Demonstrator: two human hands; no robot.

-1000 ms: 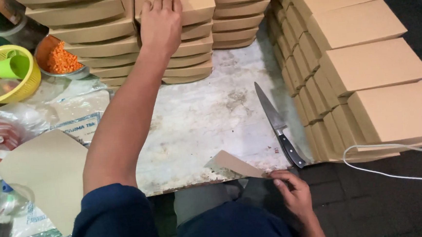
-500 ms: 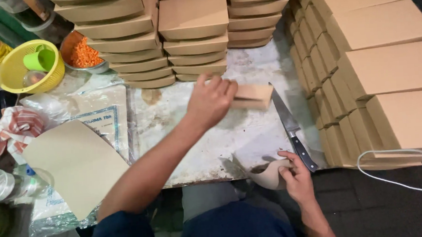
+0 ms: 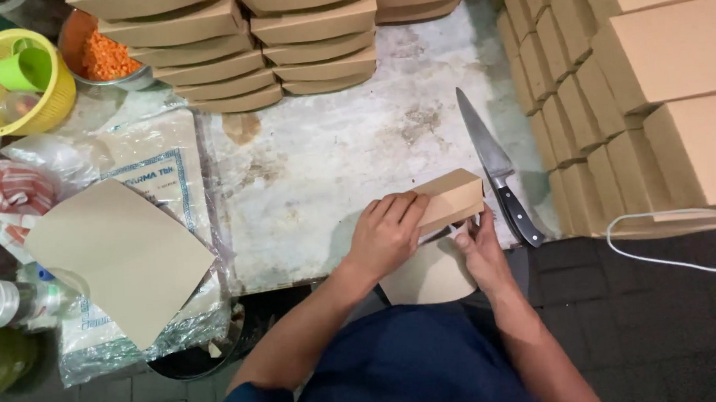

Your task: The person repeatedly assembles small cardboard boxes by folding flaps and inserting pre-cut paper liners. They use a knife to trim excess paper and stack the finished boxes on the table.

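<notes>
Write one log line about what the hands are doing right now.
left hand: on top of closed brown cardboard box | right hand: at box's near edge, over tan paper sheet | black-handled kitchen knife: lying beside box

One cardboard box (image 3: 451, 199) sits in the grip, with one knife (image 3: 495, 168) just beside it. Farther off lie one yellow basket (image 3: 11, 85) and one green cup (image 3: 23, 70).

A small brown cardboard box (image 3: 451, 199) is held at the table's near edge. Matching boxes are stacked behind (image 3: 281, 32) and right (image 3: 664, 58). A clear plastic bag with blue print (image 3: 153, 168) lies left.
</notes>
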